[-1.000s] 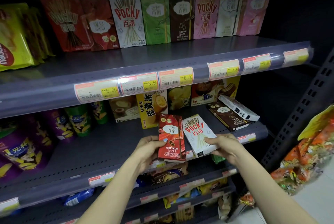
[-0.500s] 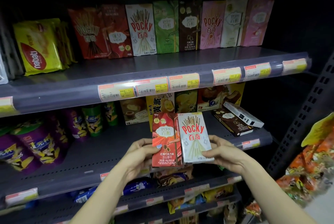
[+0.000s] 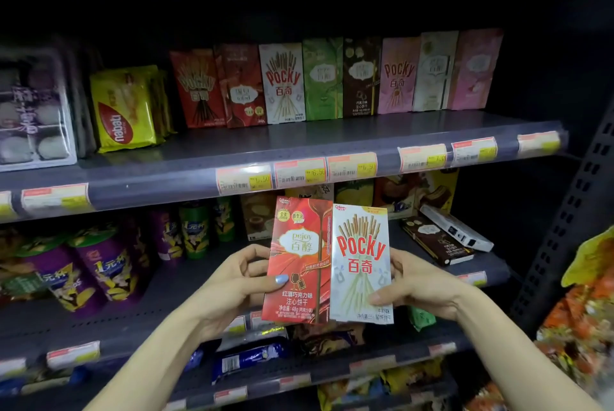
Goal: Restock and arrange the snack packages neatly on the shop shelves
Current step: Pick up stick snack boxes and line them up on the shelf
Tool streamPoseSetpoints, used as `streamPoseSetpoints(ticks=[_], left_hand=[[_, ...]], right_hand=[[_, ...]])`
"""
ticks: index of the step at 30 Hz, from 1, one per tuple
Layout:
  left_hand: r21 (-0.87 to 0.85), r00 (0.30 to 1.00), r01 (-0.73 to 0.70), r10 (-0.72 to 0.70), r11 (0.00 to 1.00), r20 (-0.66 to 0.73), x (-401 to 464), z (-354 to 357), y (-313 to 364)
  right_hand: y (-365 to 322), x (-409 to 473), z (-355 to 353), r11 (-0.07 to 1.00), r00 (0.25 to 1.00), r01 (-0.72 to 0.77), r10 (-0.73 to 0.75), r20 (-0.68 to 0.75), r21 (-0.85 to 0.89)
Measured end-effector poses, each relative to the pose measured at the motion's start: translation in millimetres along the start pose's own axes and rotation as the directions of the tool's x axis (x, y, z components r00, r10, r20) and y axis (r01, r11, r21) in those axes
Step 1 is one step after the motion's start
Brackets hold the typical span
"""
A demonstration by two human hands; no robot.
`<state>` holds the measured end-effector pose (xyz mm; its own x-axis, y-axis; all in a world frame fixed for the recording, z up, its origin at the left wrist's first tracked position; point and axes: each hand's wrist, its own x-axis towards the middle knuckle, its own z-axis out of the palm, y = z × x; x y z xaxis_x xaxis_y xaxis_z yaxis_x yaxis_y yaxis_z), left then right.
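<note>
Both boxes raised, red Pejoy box [image 3: 300, 261], white Pocky box [image 3: 362, 264] edges touching

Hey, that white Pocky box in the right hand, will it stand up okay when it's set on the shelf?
Probably stiff: the white Pocky box keeps flat faces in the right hand. Tall and thin, it likely tips easily; the shelf row leans on the back.

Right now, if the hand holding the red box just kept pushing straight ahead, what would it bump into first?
Probably the front edge of the shelf with the price tags, just above the red box in the left hand. Depth is hard to judge, so the box might slip under it toward the yellow boxes behind.
</note>
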<state>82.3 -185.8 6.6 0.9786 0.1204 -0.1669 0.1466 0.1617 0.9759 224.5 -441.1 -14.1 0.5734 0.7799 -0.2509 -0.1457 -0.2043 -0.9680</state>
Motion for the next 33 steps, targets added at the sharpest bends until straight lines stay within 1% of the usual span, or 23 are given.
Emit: streamPoseSetpoints(ticks=[2, 10, 14, 20, 23, 26, 33], left_hand=[[0.017, 0.999, -0.022, 0.021, 1.0, 0.028, -9.6, -1.1, 8.1], [0.045, 0.989, -0.132, 0.129, 0.99, 0.07, -34.8, 0.4, 36.4], [0.118, 0.976, -0.217, 0.215, 0.969, 0.026, -33.3, -1.3, 63.2], [0.112, 0.946, -0.315, 0.322, 0.942, -0.047, -25.7, -7.6, 117.0], [0.15, 0.923, -0.358, 0.374, 0.922, -0.096, -17.9, -10.4, 145.0], [0.143, 0.902, -0.401, 0.418, 0.905, -0.112, -8.2, -14.9, 167.5], [0.141, 0.869, -0.435, 0.456, 0.889, -0.192, 26.0, -28.1, 194.4]], right_hand=[[-8.4, -6.6, 2.3, 0.999, 1.0, 0.025, -0.025, 0.016, -0.035], [-45.5, -31.7, 12.1, 0.992, 0.992, 0.115, -0.111, 0.068, -0.058], [-77.0, -31.9, 14.5, 0.978, 0.982, 0.186, -0.181, 0.058, -0.092], [-136.7, -13.9, 15.5, 0.942, 0.958, 0.28, -0.286, -0.004, -0.182], [-171.9, -4.4, 14.4, 0.907, 0.943, 0.323, -0.333, 0.008, -0.272], [-201.0, 7.9, 12.3, 0.885, 0.933, 0.344, -0.359, 0.011, -0.314], [-235.4, 42.6, 8.1, 0.864, 0.908, 0.373, -0.415, -0.058, -0.337]])
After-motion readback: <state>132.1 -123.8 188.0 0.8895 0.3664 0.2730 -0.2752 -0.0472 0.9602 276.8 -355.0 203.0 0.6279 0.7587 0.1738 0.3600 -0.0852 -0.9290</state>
